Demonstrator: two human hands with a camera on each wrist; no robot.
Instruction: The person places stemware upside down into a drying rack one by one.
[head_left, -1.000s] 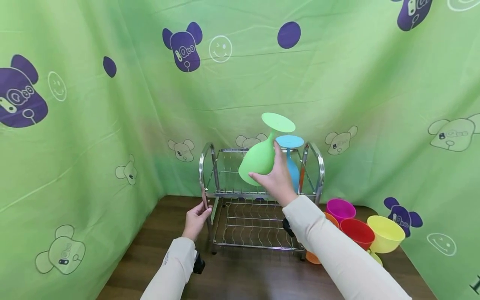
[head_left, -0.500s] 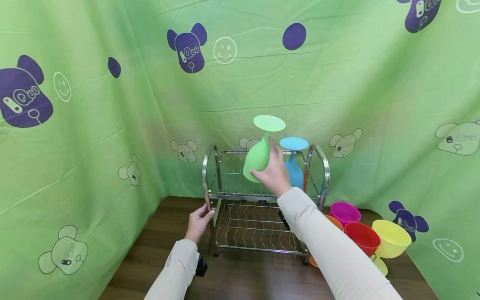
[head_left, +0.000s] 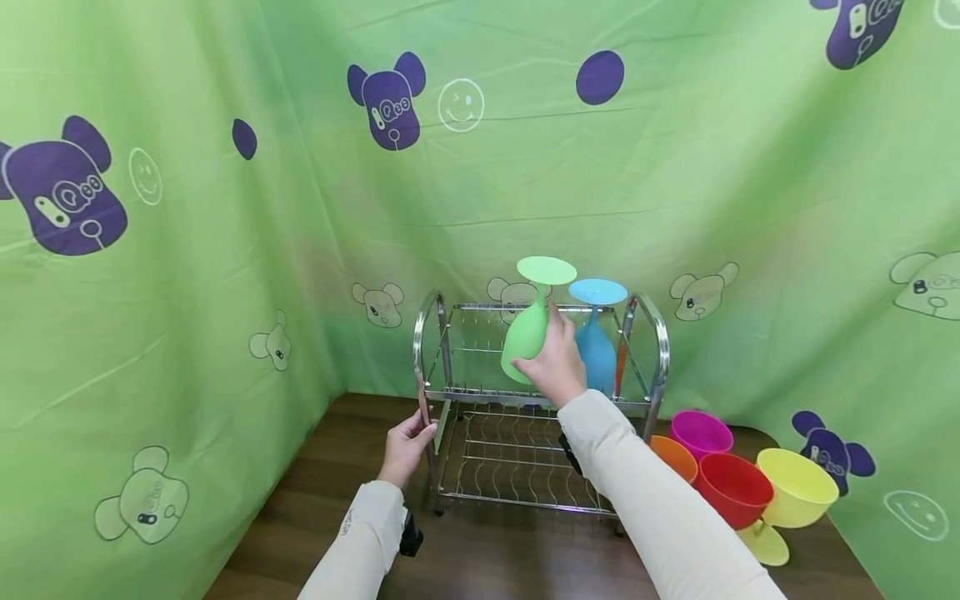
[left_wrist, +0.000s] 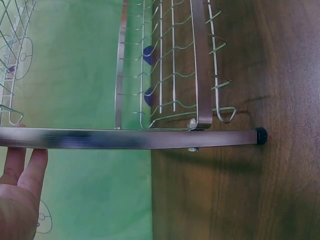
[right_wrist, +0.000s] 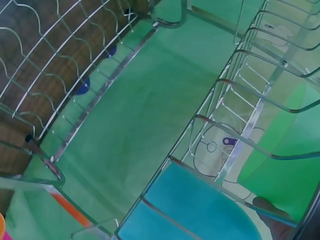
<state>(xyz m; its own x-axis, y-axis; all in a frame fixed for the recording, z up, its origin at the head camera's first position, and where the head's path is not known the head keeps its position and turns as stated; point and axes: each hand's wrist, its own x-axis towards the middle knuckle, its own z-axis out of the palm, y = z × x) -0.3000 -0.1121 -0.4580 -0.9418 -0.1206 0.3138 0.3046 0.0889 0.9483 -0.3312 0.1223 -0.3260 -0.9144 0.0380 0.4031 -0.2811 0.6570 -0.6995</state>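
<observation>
My right hand holds a light green plastic goblet by its bowl, upside down and slightly tilted, over the upper tier of a two-tier metal dish rack. Just right of it, a blue goblet stands upside down on that same tier. In the right wrist view, the green goblet shows through the upper tier's wires, beside the blue goblet. My left hand grips the rack's left front post; the left wrist view shows fingers against that post.
Right of the rack stand magenta, orange, red and yellow goblets, mouths up. The rack's lower tier is wavy wire. Green printed cloth hangs behind and at both sides of the brown wooden table.
My right hand has brought the green goblet lower toward the upper tier and turned it closer to vertical. The left hand keeps its grip on the post. The head view has shifted slightly.
</observation>
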